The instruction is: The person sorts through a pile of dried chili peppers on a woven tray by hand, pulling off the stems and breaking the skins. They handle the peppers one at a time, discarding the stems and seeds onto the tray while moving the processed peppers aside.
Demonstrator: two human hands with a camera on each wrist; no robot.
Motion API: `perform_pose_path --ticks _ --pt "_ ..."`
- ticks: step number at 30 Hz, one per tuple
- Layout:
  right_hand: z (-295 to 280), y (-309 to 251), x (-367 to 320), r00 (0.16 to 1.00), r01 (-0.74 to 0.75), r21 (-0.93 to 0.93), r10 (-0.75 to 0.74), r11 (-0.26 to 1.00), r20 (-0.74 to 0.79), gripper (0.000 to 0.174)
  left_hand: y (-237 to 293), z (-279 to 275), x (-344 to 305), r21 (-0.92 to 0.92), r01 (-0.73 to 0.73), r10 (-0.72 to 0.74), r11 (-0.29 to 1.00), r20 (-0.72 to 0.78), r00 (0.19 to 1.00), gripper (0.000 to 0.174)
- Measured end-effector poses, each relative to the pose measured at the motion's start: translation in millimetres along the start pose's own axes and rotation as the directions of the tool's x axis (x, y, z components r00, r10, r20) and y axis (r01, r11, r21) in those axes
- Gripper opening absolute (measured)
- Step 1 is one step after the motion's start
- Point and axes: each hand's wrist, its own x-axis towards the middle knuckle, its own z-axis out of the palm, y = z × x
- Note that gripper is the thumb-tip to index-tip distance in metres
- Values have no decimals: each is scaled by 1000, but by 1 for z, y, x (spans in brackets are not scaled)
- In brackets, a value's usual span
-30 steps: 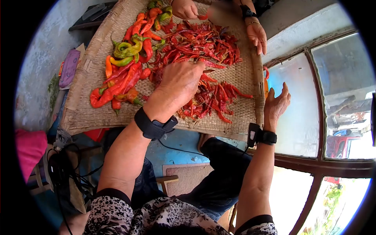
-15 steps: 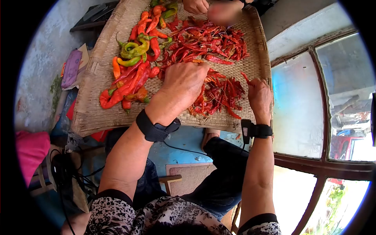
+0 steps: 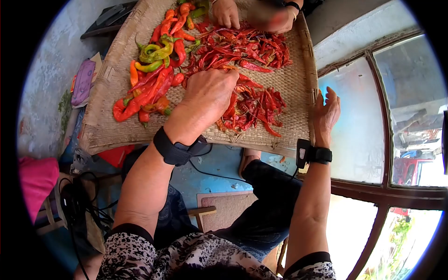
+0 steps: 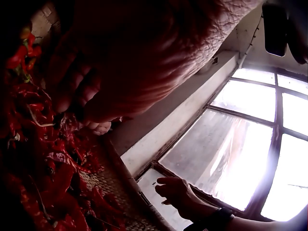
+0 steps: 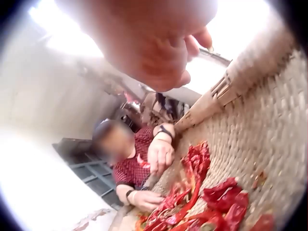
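My left hand [image 3: 210, 88] is over the dried red chilies, fingers curled down into the pile. In the left wrist view, its fingertips [image 4: 62, 101] pinch at a shrivelled dried chili [image 4: 70, 122], partly hidden by the hand. My right hand [image 3: 325, 112] is just past the tray's right rim, fingers loosely bent and apart with nothing in them. Dried chilies lie in a larger heap [image 3: 261, 49] at the back and a smaller one [image 3: 259, 109] nearer me, on a woven tray [image 3: 298, 107].
Fresh red and green peppers [image 3: 151, 95] line the tray's left side. Across from me, a person's hand [image 3: 226, 14] reaches into the heap; their other hand [image 5: 160, 154] holds a red chili. A window [image 3: 352, 116] stands right of the tray, a cable [image 3: 219, 175] below it.
My right hand came in over the tray's right side with a red chili, then moved back out past the rim without it. My left hand stayed at the pile. The other person's hands shifted.
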Motion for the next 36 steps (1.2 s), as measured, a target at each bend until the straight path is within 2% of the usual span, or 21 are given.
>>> perform_pose_path --ticks 1,2,3,6,10,13,14,16,18,20,22,23,26,28,29,30,31,32,33,35,36 --pt "-3 -12 -4 976 -30 242 -23 970 215 32 1 2 -1 18 3 -3 1000 -2 1000 7" --pt "18 -5 -13 962 202 229 -237 952 136 29 3 5 -2 22 2 -2 1000 -3 1000 7" --pt "16 -22 -21 919 123 272 -213 954 331 25 5 7 -2 29 -1 1 1000 -2 1000 7" --pt "30 -40 -36 842 147 166 -211 975 496 17 10 7 -1 31 -5 4 999 6 1000 7" --pt "26 -46 -31 843 124 85 -150 989 516 14 13 6 1 -1 -27 27 1000 19 999 6" --pt "15 -36 -20 939 146 313 -231 939 255 7 14 12 3 3 -49 49 999 -37 998 6" --pt "10 -31 -16 963 136 251 -188 958 194 8 16 14 5 4 -47 47 999 -33 998 6" --pt "-3 -18 -6 996 16 368 -47 930 74 12 21 16 8 13 -49 49 999 -20 999 7" --pt "-5 17 2 993 -59 431 99 900 -71 15 27 21 8 10 -50 50 999 -23 999 7" --pt "-11 44 1 965 -99 555 215 826 -149 18 31 25 6 5 -54 54 999 -31 998 7" --pt "-14 69 -2 944 -217 509 312 833 -107 20 32 27 4 33 -45 46 998 -21 999 7" --pt "-10 82 -4 944 -217 508 312 833 -109 20 32 27 4 37 -27 28 999 -15 999 6" --pt "0 95 -7 950 -237 347 291 907 -112 24 29 28 4 47 -25 27 999 -33 999 8" --pt "-9 65 -7 971 -100 261 151 960 -184 28 28 25 6 30 -20 21 999 -26 999 10" --pt "-13 53 -6 991 -31 266 64 963 -119 26 27 24 7 17 -16 16 1000 -23 1000 12" --pt "-12 34 -9 999 -17 430 35 902 -35 25 26 25 7 17 -14 14 1000 -19 1000 12" --pt "-14 12 -19 985 -130 647 21 752 174 22 25 28 6 -106 -60 54 993 -62 997 14" --pt "-12 -2 -24 964 -49 582 -113 811 239 21 24 30 6 -226 -108 85 968 -111 990 15" --pt "-19 -27 -34 897 -236 702 -126 671 423 21 28 27 6 -225 -106 83 969 -109 991 15" --pt "-19 -58 -46 811 -317 773 -265 550 521 30 40 22 7 -454 -30 27 891 -11 1000 14" --pt "-19 -65 -47 731 -332 748 -345 575 589 31 41 23 8 -453 -30 29 891 -9 1000 14"
